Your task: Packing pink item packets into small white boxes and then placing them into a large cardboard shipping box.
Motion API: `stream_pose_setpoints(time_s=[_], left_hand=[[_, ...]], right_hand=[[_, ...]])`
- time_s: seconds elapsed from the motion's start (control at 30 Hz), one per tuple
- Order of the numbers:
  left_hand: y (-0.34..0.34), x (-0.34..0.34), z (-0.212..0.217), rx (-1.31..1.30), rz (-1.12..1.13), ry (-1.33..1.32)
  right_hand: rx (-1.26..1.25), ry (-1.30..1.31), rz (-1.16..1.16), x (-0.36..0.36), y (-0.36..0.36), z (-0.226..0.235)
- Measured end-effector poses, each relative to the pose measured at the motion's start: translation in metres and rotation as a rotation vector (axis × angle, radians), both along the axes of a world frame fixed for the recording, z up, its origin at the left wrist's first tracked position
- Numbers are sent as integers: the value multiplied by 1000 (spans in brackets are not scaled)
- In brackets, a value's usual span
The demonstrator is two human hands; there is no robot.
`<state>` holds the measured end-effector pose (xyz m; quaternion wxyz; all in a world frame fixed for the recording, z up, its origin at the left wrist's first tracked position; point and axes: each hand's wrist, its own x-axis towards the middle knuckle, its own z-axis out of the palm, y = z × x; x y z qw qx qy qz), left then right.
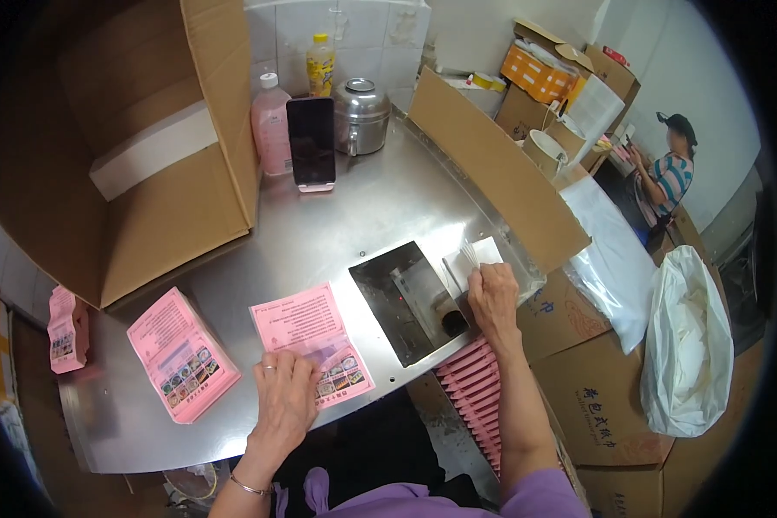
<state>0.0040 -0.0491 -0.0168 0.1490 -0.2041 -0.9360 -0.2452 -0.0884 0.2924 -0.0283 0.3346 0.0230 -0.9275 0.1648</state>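
Pink printed sheet (298,319) lying lower centre | left hand (287,388) pressing flat on it | right hand (494,298) pinching white papers (469,253), right of centre | risk: deep pinch catching extras; light pressure letting sheet slide on steel table (319,226)

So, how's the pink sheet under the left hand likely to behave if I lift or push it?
The pink sheet looks thin, so it may flop if lifted by a corner. Lying flat on the smooth metal table, it would likely slide, not tip, with the left hand off it.
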Motion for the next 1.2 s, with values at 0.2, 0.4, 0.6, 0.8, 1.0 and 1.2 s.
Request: stream_pose_setpoints(time_s=[0.2, 0.4, 0.6, 0.8, 1.0, 1.2], left_hand=[[2, 0, -1, 5, 3, 10], [3, -3, -7, 115, -175, 14], [16, -1, 8, 204, -272, -28], [30, 4, 5, -88, 43, -20], [17, -4, -14, -117, 118, -40], [20, 0, -7, -26, 93, -87]], right_hand=[[72, 43, -9, 3, -2, -6], [-38, 77, 9, 4, 1, -4], [176, 29, 680, 71, -107, 12], [246, -68, 530, 60, -154, -3], [154, -94, 707, 53, -189, -22], [263, -302, 595, 43, -190, -12]])
